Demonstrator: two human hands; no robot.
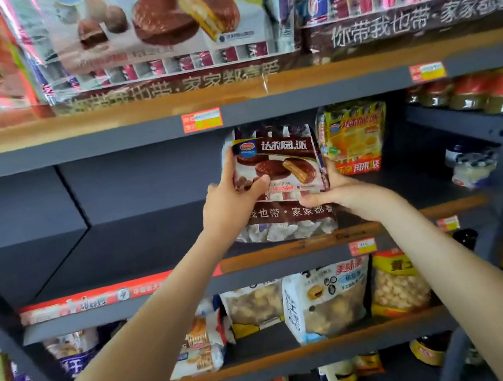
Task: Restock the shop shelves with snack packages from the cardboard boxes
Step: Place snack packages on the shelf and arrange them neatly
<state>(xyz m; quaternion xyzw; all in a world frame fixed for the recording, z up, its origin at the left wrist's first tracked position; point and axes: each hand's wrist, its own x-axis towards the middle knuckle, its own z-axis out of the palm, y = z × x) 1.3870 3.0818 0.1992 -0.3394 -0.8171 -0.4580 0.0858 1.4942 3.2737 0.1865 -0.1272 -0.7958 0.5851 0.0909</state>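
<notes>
A brown bag of chocolate pies (279, 166) stands upright on the middle shelf (96, 257), its base near the shelf's front edge. My left hand (232, 200) grips the bag's left side, thumb across the front. The bag's lower right corner is held by my right hand (339, 191), fingers curled round it. A yellow bag of pies (354, 138) stands just to the right of it. No cardboard box is in view.
The top shelf holds large chocolate pie bags (152, 28). Below are nut and biscuit bags (327, 300). Jars (472, 96) sit on the adjoining rack at right. The middle shelf's left part is bare dark board behind a red price strip (96, 299).
</notes>
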